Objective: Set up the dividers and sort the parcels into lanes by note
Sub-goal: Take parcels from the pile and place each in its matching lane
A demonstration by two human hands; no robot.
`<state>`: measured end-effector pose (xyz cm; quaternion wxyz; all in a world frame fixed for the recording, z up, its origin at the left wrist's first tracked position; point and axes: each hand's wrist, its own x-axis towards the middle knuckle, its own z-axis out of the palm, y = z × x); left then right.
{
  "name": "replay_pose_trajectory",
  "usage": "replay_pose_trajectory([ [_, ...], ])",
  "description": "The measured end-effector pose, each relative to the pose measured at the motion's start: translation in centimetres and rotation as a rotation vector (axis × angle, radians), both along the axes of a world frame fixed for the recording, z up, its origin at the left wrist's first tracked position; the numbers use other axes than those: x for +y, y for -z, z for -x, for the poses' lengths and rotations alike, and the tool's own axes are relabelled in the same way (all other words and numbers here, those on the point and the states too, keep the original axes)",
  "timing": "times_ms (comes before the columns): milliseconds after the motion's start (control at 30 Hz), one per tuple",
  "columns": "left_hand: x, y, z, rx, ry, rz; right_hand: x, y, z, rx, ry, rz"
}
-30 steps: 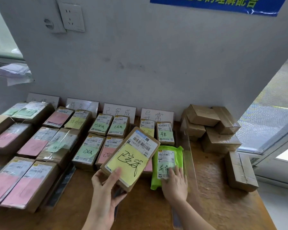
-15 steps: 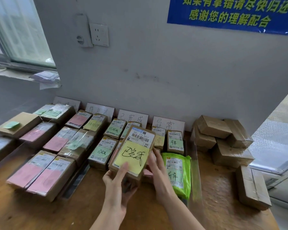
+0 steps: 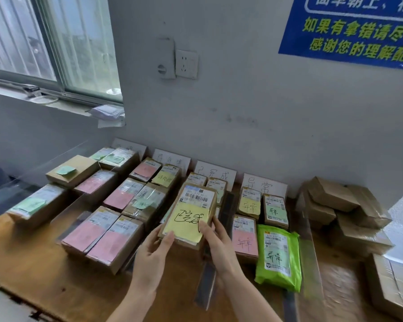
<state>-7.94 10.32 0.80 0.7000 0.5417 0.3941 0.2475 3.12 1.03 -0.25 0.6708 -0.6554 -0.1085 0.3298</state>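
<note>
Left grip (image 3: 153, 254) and right grip (image 3: 219, 242) both grasp one brown parcel (image 3: 197, 198) in the head view. The left thumb lies on the near-left corner of its yellow note (image 3: 186, 220) with the fingers curled under the box. The right thumb presses the note's near-right edge, and the fingers run along the box's right side.

The parcel is held tilted, its barcode label toward 12 o'clock, over the third lane from the left and in front of the white lane card (image 3: 215, 174). Whether it touches the parcels beneath cannot be told.

At its 3 o'clock, past a dark divider strip (image 3: 227, 205), the fourth lane holds a pink-note parcel (image 3: 244, 240), a green mailer bag (image 3: 278, 256) and two small parcels (image 3: 275, 211) behind them. A clear divider (image 3: 308, 252) bounds that lane on its far side.

From 9 to 11 o'clock of the held parcel, rows of noted parcels (image 3: 102, 238) lie on the wooden worktop (image 3: 44, 282). At 2 o'clock, plain cardboard boxes (image 3: 328, 196) are stacked by the wall. Higher up are a wall socket (image 3: 186, 63) at 12 o'clock, a blue notice (image 3: 358, 31) at 1 o'clock and a window (image 3: 75, 47) at 10 o'clock.
</note>
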Motion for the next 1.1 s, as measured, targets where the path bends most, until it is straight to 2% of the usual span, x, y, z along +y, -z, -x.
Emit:
replay_pose_trajectory([
  [200,5.0,3.3,3.1,0.218,0.134,-0.207,4.6,2.0,3.9,0.096,-0.001,0.156],
  [367,8.7,5.5,4.5,0.402,0.351,-0.379,7.5,4.6,6.4,0.162,0.069,0.264],
  [567,11.5,6.4,4.4,0.558,0.606,-0.521,9.7,6.9,8.2,0.149,0.150,0.387],
  [700,12.3,6.8,4.4,0.645,0.747,-0.628,10.4,7.3,8.7,0.058,0.184,0.463],
  [1100,12.8,6.5,3.9,0.651,0.767,-0.949,10.4,7.0,8.2,-0.272,0.072,0.683],
])
